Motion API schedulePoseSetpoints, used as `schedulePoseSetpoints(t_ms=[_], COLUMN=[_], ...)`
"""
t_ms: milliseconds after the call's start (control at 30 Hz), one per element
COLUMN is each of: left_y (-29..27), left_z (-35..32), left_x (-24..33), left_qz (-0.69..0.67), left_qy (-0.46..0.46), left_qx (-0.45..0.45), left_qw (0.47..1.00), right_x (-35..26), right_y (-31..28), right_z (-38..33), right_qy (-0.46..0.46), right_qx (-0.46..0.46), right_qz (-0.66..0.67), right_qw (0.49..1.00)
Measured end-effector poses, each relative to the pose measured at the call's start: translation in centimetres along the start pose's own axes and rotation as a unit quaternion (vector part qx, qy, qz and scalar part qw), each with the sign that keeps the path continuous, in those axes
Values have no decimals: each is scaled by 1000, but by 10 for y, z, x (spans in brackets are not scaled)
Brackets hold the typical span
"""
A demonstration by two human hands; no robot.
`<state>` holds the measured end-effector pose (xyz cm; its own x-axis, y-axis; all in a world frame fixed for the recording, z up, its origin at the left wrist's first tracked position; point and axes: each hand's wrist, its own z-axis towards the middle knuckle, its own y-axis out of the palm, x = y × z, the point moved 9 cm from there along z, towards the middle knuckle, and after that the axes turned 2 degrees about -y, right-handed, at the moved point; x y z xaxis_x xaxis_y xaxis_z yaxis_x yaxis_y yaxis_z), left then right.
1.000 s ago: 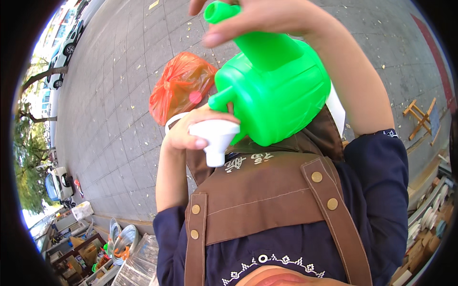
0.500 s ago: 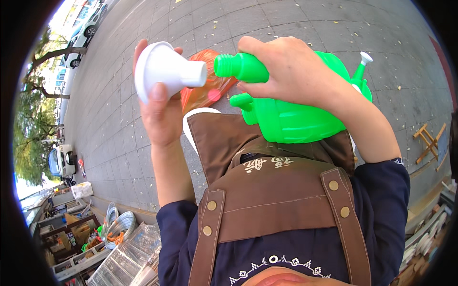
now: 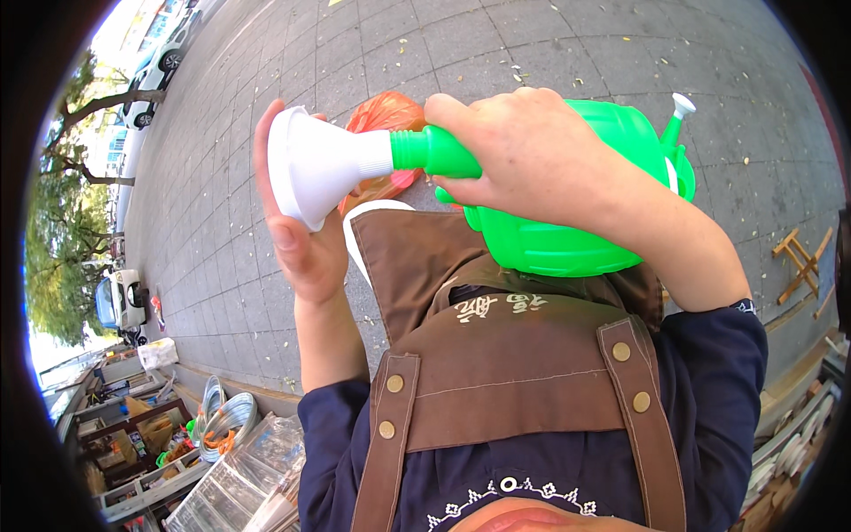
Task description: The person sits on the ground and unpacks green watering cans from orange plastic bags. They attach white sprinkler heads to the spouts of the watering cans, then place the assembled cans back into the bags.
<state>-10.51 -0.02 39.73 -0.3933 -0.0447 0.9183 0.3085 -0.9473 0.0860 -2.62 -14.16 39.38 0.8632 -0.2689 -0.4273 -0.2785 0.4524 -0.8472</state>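
My left hand (image 3: 312,253) cups a white flared sprinkler head (image 3: 310,168), palm against its wide face, fingers and thumb around the rim. The head's narrow ribbed collar meets the threaded green end of a watering can's spout (image 3: 409,150); how far it sits on the thread I cannot tell. My right hand (image 3: 532,146) is closed around that spout. Below and behind the hand, the bright green watering can (image 3: 558,244) lies sideways against my apron. A slim green stem with a white flared tip (image 3: 683,105) sticks out at the can's right end.
An orange plastic bag (image 3: 387,111) lies on the paved ground (image 3: 576,44) beyond my hands. A small wooden folding stool (image 3: 798,262) stands at right. Coiled hoses (image 3: 232,417) and plastic-wrapped goods (image 3: 235,488) lie at lower left. Parked cars (image 3: 120,301) and trees are farther left.
The white sprinkler head has turned and moved right to meet the spout's threaded end; a gap separated them before. My left hand has shifted so its palm backs the head's wide face.
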Motion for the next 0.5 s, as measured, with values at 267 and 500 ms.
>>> schedulePoseSetpoints(t_ms=[267,500], left_y=[-7,-2], left_z=[-1,-4], left_x=[5,11], left_qz=[146,231], left_qy=[-93,-55], left_qx=[-32,-36], left_qw=[984,971], right_x=[-11,-15], right_y=[7,21], right_z=[-2,0], right_qy=[-30,-49], right_qx=[-1,-21], right_qz=[-24,-35], right_qw=[999,998])
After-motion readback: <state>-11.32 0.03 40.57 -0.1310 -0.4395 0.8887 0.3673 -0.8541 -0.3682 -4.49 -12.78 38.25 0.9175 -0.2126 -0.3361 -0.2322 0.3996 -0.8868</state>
